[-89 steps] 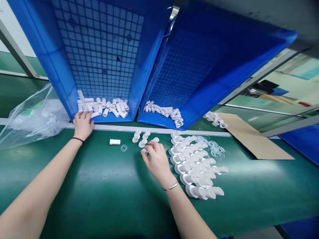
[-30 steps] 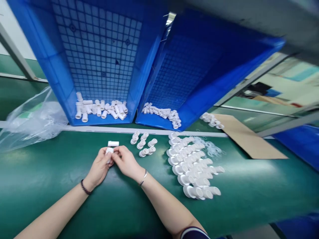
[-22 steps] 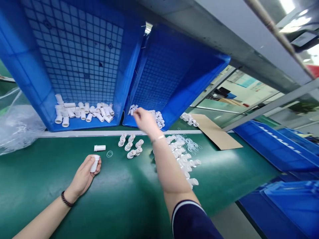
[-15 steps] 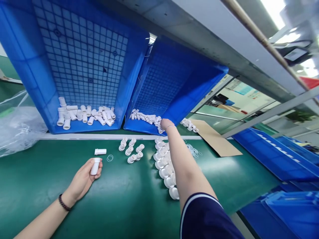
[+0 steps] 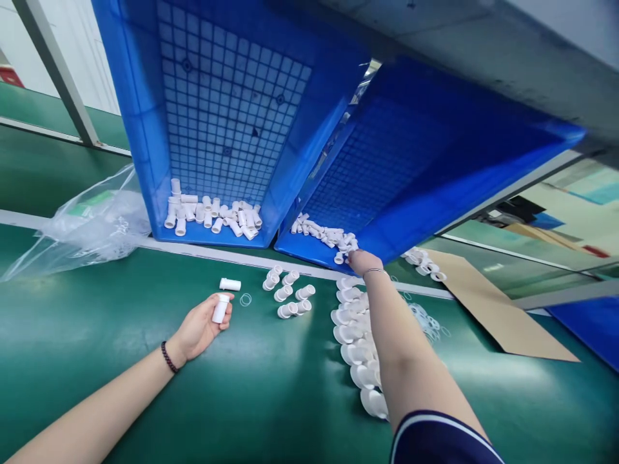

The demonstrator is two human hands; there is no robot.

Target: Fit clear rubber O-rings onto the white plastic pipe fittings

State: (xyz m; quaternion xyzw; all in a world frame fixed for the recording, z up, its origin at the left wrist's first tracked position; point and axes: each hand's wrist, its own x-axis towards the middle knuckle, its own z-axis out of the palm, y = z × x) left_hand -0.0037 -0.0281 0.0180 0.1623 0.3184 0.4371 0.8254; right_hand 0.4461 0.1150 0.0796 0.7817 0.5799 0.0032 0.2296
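My left hand (image 5: 206, 325) is closed around a white plastic pipe fitting (image 5: 220, 309), a short tube with a wider collar at its upper end. Just beyond it another white tube (image 5: 230, 284) lies on its side, beside thin clear rings (image 5: 245, 299). My right hand (image 5: 362, 262) reaches to the front edge of the right blue bin (image 5: 309, 252), at the small white fittings (image 5: 331, 236) lying in it. Its fingertips are hidden, so I cannot see what is between them. Beneath my right forearm stand rows of white flanged parts (image 5: 355, 335).
The left blue bin (image 5: 215, 238) holds white tubes (image 5: 207, 212). Several white fittings (image 5: 290, 293) stand mid-table. To the right are loose clear rings (image 5: 425, 321), white ring-shaped parts (image 5: 423, 263) and a cardboard sheet (image 5: 498, 306). A clear plastic bag (image 5: 97, 225) lies at left.
The view has swung so that everything sits further right in the picture. My left hand keeps its hold on the fitting, and my right hand stays at the right bin's front edge.
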